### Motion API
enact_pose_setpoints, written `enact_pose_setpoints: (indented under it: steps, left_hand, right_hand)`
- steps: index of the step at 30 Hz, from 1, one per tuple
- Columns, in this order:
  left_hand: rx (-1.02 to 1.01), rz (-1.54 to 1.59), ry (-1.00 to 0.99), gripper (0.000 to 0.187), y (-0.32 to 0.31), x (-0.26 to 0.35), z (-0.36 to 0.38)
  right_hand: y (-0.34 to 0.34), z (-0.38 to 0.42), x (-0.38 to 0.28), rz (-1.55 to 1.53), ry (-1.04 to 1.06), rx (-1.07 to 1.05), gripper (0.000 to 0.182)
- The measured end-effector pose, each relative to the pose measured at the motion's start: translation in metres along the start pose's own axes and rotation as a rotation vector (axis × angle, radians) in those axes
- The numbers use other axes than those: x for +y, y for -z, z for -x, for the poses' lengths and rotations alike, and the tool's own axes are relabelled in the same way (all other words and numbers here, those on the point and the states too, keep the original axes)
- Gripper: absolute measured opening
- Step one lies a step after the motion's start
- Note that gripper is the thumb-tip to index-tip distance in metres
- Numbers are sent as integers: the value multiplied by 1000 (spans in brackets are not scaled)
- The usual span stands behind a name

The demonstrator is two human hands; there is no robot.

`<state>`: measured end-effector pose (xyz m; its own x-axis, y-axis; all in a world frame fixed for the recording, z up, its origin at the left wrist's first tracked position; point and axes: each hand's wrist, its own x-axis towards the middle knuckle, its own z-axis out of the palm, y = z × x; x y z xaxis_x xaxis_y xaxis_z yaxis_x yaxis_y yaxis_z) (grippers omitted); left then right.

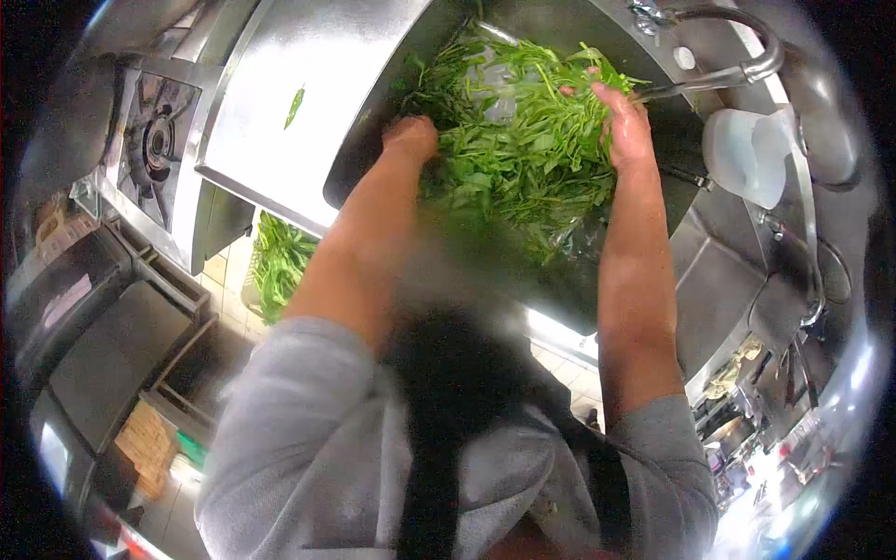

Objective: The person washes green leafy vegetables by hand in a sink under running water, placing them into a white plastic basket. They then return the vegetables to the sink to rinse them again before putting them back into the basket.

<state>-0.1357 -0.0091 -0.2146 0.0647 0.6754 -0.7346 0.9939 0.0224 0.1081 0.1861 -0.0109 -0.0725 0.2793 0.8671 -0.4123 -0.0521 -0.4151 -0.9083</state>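
Observation:
A big heap of leafy green vegetables (527,149) with long thin stems fills much of the steel sink (364,159), with water showing among the leaves. At the heap's right side, my right hand (623,121) curls around a bunch of stems, some fingertips poking out between them. My left hand (411,137) reaches into the sink at the heap's left edge; its fingers are hidden, so its grip does not show. The tap spout (695,87) points over the sink beside my right hand.
A stray green leaf (295,106) lies on the steel drainboard (257,140) to the left. Below it, more greens (280,266) sit in a basket on the floor. A gas burner (161,136) is farther left. At the right stands a translucent plastic container (747,157).

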Motion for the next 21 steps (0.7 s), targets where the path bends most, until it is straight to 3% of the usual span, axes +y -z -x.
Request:
enact_pose_setpoints:
  steps: [3,5,7,9,13,14,15,16,17,18,19,21]
  left_hand:
    - [-37,102,-30,49,9,6,5]
    - [232,179,-151,65,41,32,52]
    - [487,252,-444,88,54,59,71]
    - [471,453,-709,98,79,91,94]
    - [316,763,-894,97,115,143,124]
    - [160,947,-882,90,120,150,128]
    - [-3,1125,-860,84,123,158,129]
    - [76,1216,-945,71,113,166,124]
    - [75,1211,-952,71,110,168,124]
    - [20,1299,-919,67,108,171,126]
    - [-36,1386,-884,63,109,173,131]
    - [78,1224,-817,52,107,174,131]
  right_hand:
    - [-4,24,-44,-57,16,-161,46]
    - [-3,26,-54,-55,81,-134,46]
    - [-1,30,-67,-54,143,-111,47]
    - [2,36,-82,-153,48,-427,49]
    - [1,24,-79,1,87,-349,56]
    - [2,7,-61,138,120,-132,53]
    - [0,13,-73,138,125,-131,53]
    - [-8,26,-96,474,196,-212,52]
    - [-15,38,-117,811,261,-288,51]
    - [-17,46,-129,856,211,-434,61]
    - [-13,54,-137,856,213,-427,61]
    - [-8,66,-145,914,88,-384,67]
